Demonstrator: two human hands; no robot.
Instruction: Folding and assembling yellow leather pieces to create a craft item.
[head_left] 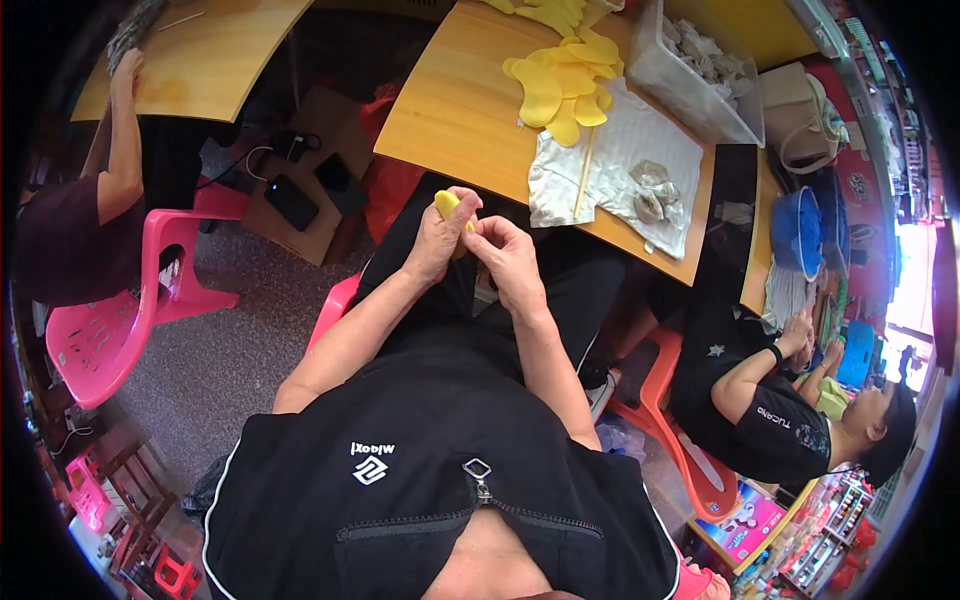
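Note:
Above my lap, just off the table's near edge, my left hand (437,240) is closed around a small yellow, soft-looking piece (446,204). My right hand (510,262) meets it, thumb and fingertips pinched at the near side of the same piece. The fingers hide most of its shape. On the wooden table (455,110) ahead lies a loose pile of flat yellow rounded pieces (545,95). To its right, a white cloth (625,135) is spread out, with a thin wooden stick (585,175) and small clear plastic bags (655,190) on it.
A clear plastic bin (745,125) with crumpled pale stuff stands at the table's far right. Right of me a person (770,400) sits near a blue basket (797,235). Another person sits on a pink chair (150,300) at left. Two phones (291,203) rest on a cardboard box.

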